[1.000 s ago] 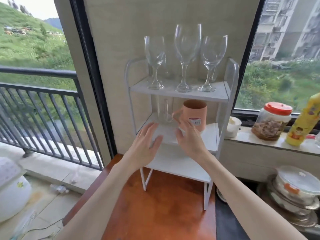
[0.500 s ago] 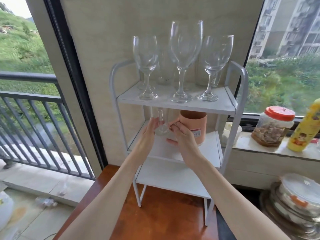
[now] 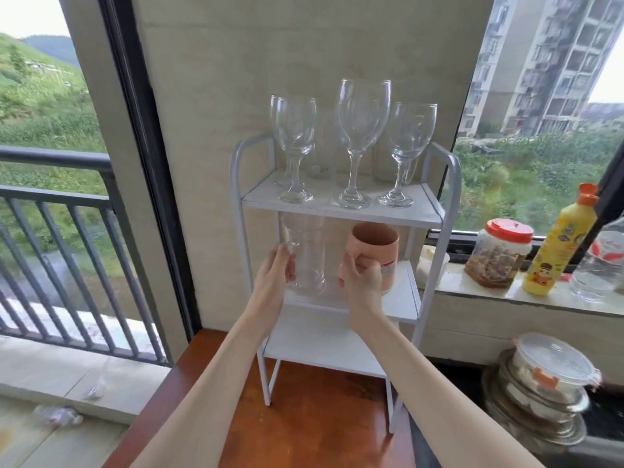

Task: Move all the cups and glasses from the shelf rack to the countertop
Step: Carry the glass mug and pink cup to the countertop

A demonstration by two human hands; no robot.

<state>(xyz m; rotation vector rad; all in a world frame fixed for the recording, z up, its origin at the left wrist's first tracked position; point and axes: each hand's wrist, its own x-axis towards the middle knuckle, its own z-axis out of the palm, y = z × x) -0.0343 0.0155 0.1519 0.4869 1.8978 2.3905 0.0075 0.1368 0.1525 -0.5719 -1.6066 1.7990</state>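
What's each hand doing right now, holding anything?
Left hand: holds the clear glass on the rack's middle shelf.
Right hand: grips the pink mug by its handle.

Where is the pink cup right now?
The pink cup sits on the right side of the white rack's middle shelf, beside the clear glass. The right hand grips its handle.

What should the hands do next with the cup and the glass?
Probably draw both straight out toward the person. The left hand grips the clear glass and the right hand holds the pink cup, both under the top shelf, so lifting high would bump it.
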